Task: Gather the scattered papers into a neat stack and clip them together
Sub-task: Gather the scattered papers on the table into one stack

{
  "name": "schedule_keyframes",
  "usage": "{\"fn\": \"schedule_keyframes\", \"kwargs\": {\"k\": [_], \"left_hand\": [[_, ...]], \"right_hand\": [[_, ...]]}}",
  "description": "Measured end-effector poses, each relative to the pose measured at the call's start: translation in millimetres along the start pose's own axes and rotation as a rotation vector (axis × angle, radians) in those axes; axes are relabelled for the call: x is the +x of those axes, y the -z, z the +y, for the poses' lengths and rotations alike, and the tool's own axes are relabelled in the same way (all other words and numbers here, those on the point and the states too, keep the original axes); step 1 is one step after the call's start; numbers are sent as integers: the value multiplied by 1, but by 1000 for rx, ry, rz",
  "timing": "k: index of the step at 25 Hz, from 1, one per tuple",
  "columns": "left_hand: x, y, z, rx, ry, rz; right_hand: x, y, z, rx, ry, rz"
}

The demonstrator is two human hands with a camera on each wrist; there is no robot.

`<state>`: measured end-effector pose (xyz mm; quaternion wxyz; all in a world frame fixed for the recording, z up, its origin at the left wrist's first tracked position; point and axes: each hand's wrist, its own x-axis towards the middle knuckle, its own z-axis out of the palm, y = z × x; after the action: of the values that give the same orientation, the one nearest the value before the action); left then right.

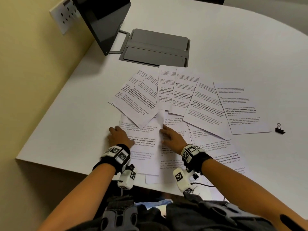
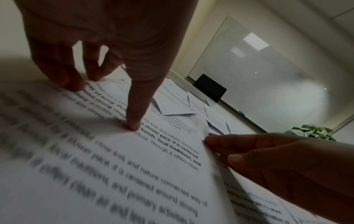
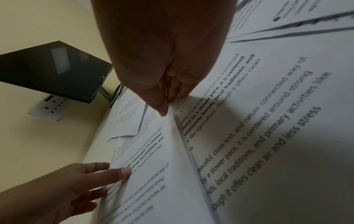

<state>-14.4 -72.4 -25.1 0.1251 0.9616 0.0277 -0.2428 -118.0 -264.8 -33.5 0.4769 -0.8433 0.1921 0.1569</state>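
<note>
While most papers point(image 1: 180, 97) lie fanned across the counter point(image 1: 216, 39) toward its near edge, gathering has barely begun: the left hand point(image 1: 119, 135) presses straight fingers on the nearest sheet point(image 1: 143, 157), the right hand point(image 1: 172, 136) pinches that sheet's edge, and the binder clip point(image 1: 280, 129) waits untouched toward the right edge

Bare forearms; black wrist straps point(image 1: 196, 158) carrying white blocks printed with black square markers point(image 1: 120, 153); white camera housings point(image 1: 180, 179) beneath; thin black cable point(image 1: 202, 185) at right.

White table point(image 1: 233, 39), yellow wall point(image 1: 25, 64) w/ socket plate point(image 1: 64, 15).
</note>
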Motion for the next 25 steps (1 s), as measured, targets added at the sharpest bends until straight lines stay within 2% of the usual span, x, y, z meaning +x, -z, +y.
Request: {"fn": "schedule_keyframes", "kwargs": {"k": [2, 6, 12, 16, 20, 23, 25], "left_hand": [[-3, 3, 1, 83, 27, -3], [4, 8, -2, -152, 50, -38], [-2, 32, -12, -250, -41, 22], [-8, 70, -30, -302, -43, 146], [-20, 112, -42, -374, -82, 340], [-35, 146, -36, -436, -158, 498], [-45, 167, -24, -448, -237, 539]], "right_hand": [[1, 0, 2, 54, -4, 11], [1, 0, 6, 96, -2, 22], [2, 1, 8, 54, 22, -1], [0, 9, 10, 127, 18, 14], [0, 31, 10, 108, -42, 98], [-2, 50, 13, 174, -58, 165], [-3, 60, 15, 206, -45, 222]]}}
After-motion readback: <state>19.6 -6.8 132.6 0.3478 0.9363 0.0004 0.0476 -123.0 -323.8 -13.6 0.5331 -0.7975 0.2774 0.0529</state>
